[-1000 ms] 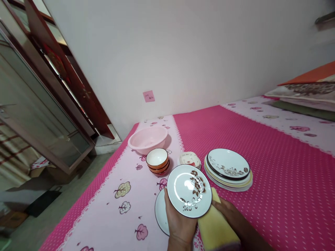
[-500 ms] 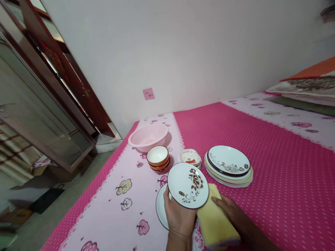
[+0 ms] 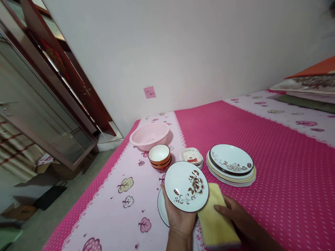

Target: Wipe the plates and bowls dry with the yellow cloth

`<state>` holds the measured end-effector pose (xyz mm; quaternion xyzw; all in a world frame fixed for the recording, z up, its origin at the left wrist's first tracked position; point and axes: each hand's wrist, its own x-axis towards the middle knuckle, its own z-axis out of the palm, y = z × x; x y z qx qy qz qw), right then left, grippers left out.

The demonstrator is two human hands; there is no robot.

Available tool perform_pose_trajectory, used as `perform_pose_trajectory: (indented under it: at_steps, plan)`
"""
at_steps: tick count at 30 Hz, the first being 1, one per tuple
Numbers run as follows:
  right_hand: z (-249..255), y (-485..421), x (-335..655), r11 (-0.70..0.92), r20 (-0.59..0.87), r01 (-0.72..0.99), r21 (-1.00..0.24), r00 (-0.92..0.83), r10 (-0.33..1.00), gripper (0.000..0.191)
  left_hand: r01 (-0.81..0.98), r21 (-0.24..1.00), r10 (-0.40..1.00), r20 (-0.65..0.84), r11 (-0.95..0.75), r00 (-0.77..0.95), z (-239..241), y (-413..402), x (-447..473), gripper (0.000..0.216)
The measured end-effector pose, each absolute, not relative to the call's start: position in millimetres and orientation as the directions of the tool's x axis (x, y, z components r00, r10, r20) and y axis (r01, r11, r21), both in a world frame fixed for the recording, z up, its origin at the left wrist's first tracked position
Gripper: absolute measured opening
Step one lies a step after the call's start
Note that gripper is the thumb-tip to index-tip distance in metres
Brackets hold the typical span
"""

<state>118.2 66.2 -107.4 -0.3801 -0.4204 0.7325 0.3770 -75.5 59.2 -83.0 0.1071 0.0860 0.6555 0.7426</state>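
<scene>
My left hand (image 3: 179, 218) is closed on a white plate (image 3: 180, 183) with a dark rim and a brown flower print, holding it tilted up from below. A folded yellow cloth (image 3: 216, 219) is in my right hand (image 3: 232, 209), the thumb lying over it. The cloth's upper edge meets the plate's lower right rim; whether it presses on the underside is hidden. Beneath my left hand, another dark-rimmed white plate (image 3: 162, 209) lies on the bedspread, mostly covered.
On the pink bedspread (image 3: 199, 129) stand a pink basin (image 3: 136, 141), stacked orange bowls (image 3: 160, 161), small square dishes (image 3: 192, 156) and a pile of plates (image 3: 230, 160). Pillows (image 3: 311, 83) lie far right. A pink note (image 3: 149, 92) is on the wall. The bed's edge drops to the floor at left.
The plate in my left hand has turned slightly, its flower print shifting a little. My right hand keeps the cloth at the plate's lower right. The camera view has shifted slightly.
</scene>
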Motion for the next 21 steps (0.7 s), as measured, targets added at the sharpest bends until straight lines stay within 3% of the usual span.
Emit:
perform_pose_trajectory:
  at_steps: [11,18,21]
  plan:
    - [-111,67,121,-0.382,-0.323,-0.235,-0.894,-0.254,0.912,0.061,-0.954,0.284,0.991,0.062,0.094,0.116,-75,57,-77,0.065]
    - [-89,57,118,-0.385,-0.272,-0.268,-0.883,-0.376,0.886,0.052,-0.979,0.197,0.995,-0.094,0.058,0.04,-73,55,-75,0.06]
    - [-73,58,122,-0.304,-0.246,-0.247,-0.92,-0.238,0.94,0.041,-0.981,0.187,0.99,-0.134,0.056,0.031,-75,55,-75,0.062]
